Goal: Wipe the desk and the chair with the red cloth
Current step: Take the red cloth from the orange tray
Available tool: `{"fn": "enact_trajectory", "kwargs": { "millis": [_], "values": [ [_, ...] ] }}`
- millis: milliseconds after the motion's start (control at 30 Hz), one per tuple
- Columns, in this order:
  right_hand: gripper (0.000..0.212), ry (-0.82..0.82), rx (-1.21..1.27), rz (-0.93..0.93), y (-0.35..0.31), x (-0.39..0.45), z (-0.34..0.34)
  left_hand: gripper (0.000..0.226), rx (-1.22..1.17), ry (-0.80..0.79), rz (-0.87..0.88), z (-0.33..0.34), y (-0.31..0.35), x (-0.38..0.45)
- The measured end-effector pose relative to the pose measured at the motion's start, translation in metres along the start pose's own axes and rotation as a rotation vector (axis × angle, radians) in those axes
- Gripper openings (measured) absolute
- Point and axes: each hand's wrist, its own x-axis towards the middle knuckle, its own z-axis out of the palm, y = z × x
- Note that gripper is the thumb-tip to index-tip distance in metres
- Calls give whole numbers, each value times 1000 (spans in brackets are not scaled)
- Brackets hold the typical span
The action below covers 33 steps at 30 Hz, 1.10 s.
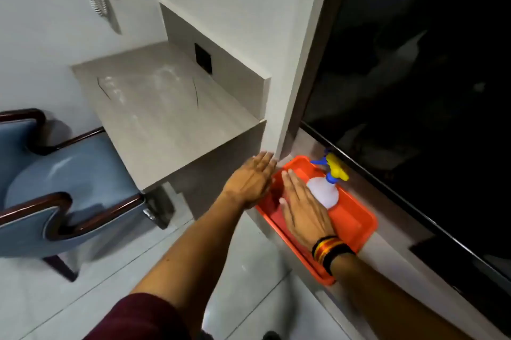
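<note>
The pale grey desk (166,107) juts from the wall at the centre left, its top showing faint smears. A blue padded chair (69,182) with dark wooden arms stands to its left. Both my hands reach toward an orange tray (356,220) on a low ledge at the right. My left hand (251,179) hovers flat over the tray's left rim with fingers apart. My right hand (301,207) lies flat inside the tray, fingers extended, beside a spray bottle (325,191). I see no red cloth; my hands hide part of the tray's floor.
The spray bottle has a translucent body and a blue and yellow head. A dark glass pane (414,63) runs along the right above the ledge. A black socket plate (203,59) sits on the desk's back panel. Light floor tiles (124,270) lie below.
</note>
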Motion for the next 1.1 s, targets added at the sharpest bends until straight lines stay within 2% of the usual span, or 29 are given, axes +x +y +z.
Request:
{"fn": "enact_trajectory", "kwargs": {
  "millis": [167, 300, 467, 533, 667, 733, 800, 867, 933, 1033, 1100],
  "values": [
    [48, -206, -7, 291, 36, -43, 27, 53, -38, -256, 66, 38, 43, 13],
    [55, -328, -18, 464, 52, -54, 42, 56, 51, -348, 49, 59, 64, 27],
    [63, -294, 51, 604, 55, -50, 54, 48, 169, -283, -25, 62, 71, 39],
    [59, -288, 163, 705, 56, -40, 50, 42, 189, -256, -23, 59, 68, 45],
    [24, -107, 271, 742, 51, -33, 39, 39, 178, -192, 86, 51, 56, 47],
    [23, 20, 296, 706, 38, -32, 31, 35, 116, -161, 172, 39, 42, 46],
    [28, 115, 378, 692, 22, -25, 20, 34, -52, -180, 207, 17, 20, 43],
    [30, 185, 442, 693, 3, -2, 9, 30, -199, -219, 152, -13, -10, 43],
    [30, 247, 546, 689, -20, 34, 0, 29, -230, -187, 82, -44, -47, 48],
    [23, 277, 699, 631, -59, 107, -10, 47, -266, -101, -23, -89, -116, 48],
    [24, 285, 788, 601, -82, 157, -10, 51, -362, -47, -140, -113, -165, 43]
  ]
}}
